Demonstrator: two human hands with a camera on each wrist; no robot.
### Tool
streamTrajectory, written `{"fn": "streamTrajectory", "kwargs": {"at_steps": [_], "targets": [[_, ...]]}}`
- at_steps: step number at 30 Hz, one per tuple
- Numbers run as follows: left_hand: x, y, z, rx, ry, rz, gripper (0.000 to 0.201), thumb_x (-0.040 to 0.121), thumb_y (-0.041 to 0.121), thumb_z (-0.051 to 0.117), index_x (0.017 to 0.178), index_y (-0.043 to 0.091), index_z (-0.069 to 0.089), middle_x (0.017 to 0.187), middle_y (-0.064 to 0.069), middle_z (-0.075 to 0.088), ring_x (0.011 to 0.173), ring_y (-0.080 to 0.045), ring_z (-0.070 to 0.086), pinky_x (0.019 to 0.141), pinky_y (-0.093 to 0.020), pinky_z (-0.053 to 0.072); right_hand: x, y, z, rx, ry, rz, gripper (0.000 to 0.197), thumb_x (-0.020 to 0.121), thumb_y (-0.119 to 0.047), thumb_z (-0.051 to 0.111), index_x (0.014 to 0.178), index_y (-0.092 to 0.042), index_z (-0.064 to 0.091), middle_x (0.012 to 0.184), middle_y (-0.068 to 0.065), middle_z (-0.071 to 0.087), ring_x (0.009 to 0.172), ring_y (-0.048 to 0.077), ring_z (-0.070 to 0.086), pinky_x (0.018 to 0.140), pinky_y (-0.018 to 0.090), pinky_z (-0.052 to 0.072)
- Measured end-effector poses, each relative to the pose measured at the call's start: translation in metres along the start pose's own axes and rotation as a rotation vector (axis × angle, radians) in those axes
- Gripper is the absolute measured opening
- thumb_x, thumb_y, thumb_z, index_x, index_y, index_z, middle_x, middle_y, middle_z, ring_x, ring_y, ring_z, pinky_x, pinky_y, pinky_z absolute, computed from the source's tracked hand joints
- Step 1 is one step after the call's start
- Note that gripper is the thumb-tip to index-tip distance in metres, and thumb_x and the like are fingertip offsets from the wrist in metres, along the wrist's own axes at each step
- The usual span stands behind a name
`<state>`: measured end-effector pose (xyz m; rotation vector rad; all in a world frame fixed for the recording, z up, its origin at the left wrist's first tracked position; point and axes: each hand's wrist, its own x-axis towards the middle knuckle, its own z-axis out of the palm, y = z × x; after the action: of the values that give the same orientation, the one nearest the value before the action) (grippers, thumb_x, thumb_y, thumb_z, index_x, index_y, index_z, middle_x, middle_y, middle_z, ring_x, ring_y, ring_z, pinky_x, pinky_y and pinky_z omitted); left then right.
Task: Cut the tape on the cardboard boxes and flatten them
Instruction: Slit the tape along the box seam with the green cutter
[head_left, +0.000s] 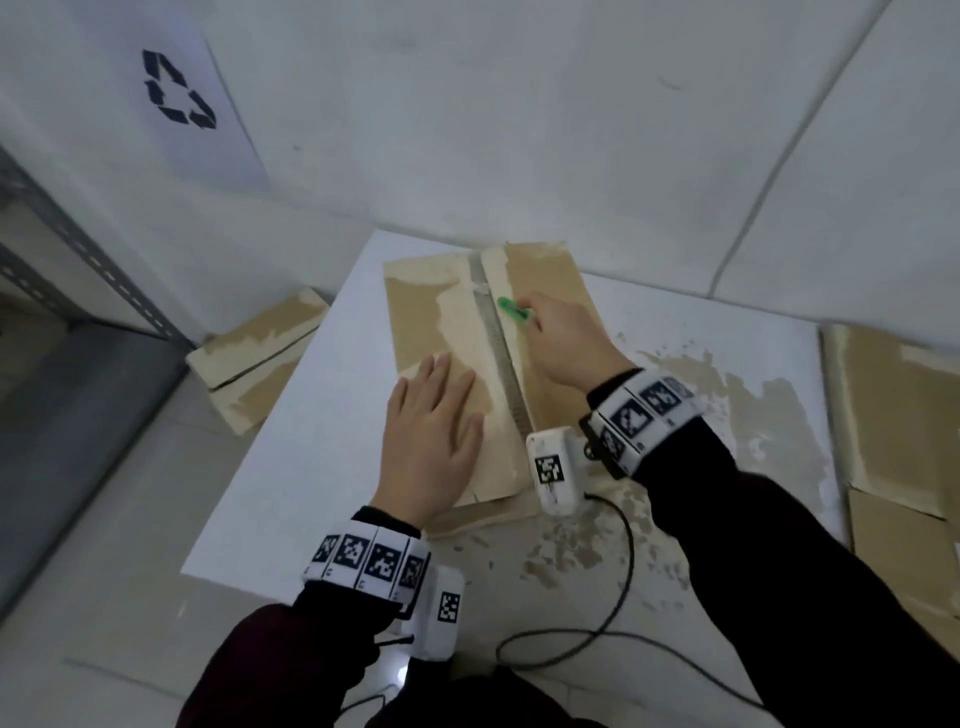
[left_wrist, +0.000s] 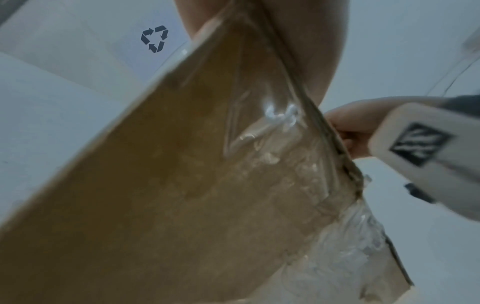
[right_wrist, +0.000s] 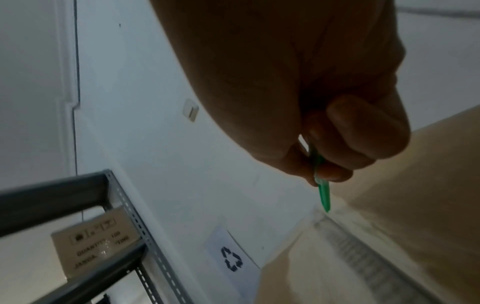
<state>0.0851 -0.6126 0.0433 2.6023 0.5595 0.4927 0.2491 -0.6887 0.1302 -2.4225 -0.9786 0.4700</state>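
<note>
A brown cardboard box (head_left: 550, 291) lies on a white table (head_left: 322, 415), its top flaps meeting at a taped centre seam (head_left: 501, 343). My left hand (head_left: 434, 421) presses flat on the left flap, fingers straight. My right hand (head_left: 558, 338) grips a small green cutter (head_left: 511, 309), whose tip sits at the seam towards the far end. In the right wrist view the green cutter (right_wrist: 322, 193) pokes out below my curled fingers (right_wrist: 363, 139) above the seam. The left wrist view shows crinkled clear tape (left_wrist: 280, 123) on the box (left_wrist: 155, 185).
A flattened box (head_left: 260, 353) lies on the floor left of the table. More flat cardboard (head_left: 893, 415) lies at the right. A grey metal shelf (head_left: 78, 291) stands at the left, a recycling sign (head_left: 179, 91) hangs on the wall, and a black cable (head_left: 613, 613) trails near me.
</note>
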Motion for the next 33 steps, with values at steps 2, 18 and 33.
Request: {"fn": "streamTrajectory", "kwargs": {"at_steps": [2, 18, 33], "targets": [[0.0, -0.001, 0.001, -0.025, 0.009, -0.004, 0.056, 0.093, 0.041, 0.03, 0.137, 0.014, 0.051, 0.151, -0.01, 0.037, 0.143, -0.026, 0.027, 0.114, -0.037, 0.01, 0.024, -0.004, 0.004, -0.068, 0.0, 0.014, 0.036, 0.097, -0.009, 0.031, 0.128, -0.002, 0.049, 0.119, 0.024, 0.057, 0.106, 0.036, 0.055, 0.085, 0.036, 0.043], [0.001, -0.006, 0.007, -0.118, 0.042, -0.022, 0.049, 0.094, 0.035, 0.033, 0.136, 0.017, 0.052, 0.151, -0.008, 0.037, 0.144, -0.025, 0.025, 0.116, -0.047, 0.009, 0.082, -0.017, 0.014, -0.28, 0.057, 0.022, 0.034, 0.095, -0.003, 0.032, 0.118, 0.0, 0.056, 0.118, 0.021, 0.06, 0.109, 0.034, 0.054, 0.083, 0.031, 0.038], [0.001, -0.004, 0.009, -0.13, 0.051, -0.025, 0.048, 0.094, 0.032, 0.033, 0.134, 0.016, 0.053, 0.151, -0.009, 0.037, 0.144, -0.025, 0.024, 0.117, -0.044, 0.005, 0.083, -0.031, 0.009, -0.351, 0.034, 0.049, 0.035, 0.093, 0.0, 0.037, 0.119, -0.001, 0.06, 0.122, 0.018, 0.061, 0.115, 0.032, 0.054, 0.097, 0.036, 0.044]]}}
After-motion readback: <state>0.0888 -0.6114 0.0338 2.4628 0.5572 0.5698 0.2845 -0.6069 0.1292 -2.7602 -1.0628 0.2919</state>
